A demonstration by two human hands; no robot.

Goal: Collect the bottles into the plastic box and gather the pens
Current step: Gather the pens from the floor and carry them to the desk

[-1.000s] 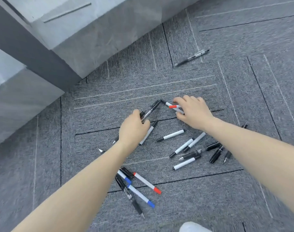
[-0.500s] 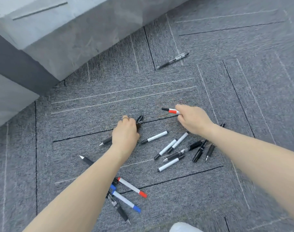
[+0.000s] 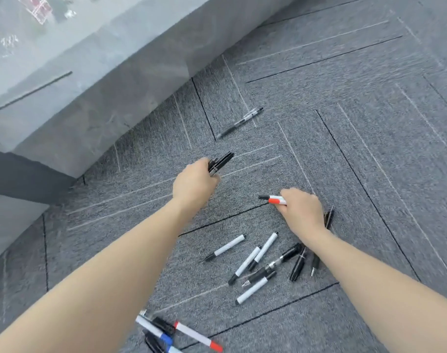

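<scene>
Pens: black bundle [image 3: 221, 161] clenched in left hand [image 3: 194, 183], now lifted off the carpet [image 3: 370, 149] where half a second ago still pressed down; long axis pointing up-right toward the far stray pen [image 3: 240, 122]. Red-capped marker [image 3: 273, 199] pinched in right hand [image 3: 302, 210], tip pointing left. Loose pens [image 3: 255, 261] near the right forearm, more at the carpet's near edge — gathering judged partway.

Open carpet [image 3: 370, 123]: 1 to 3 o'clock, bare.
Stone block [image 3: 102, 98]: 10 to 12 o'clock, closes that side.
Lone pen [image 3: 239, 122]: 12 o'clock, on carpet.
Pen scatter [image 3: 258, 263]: 5 o'clock, between forearms.
</scene>
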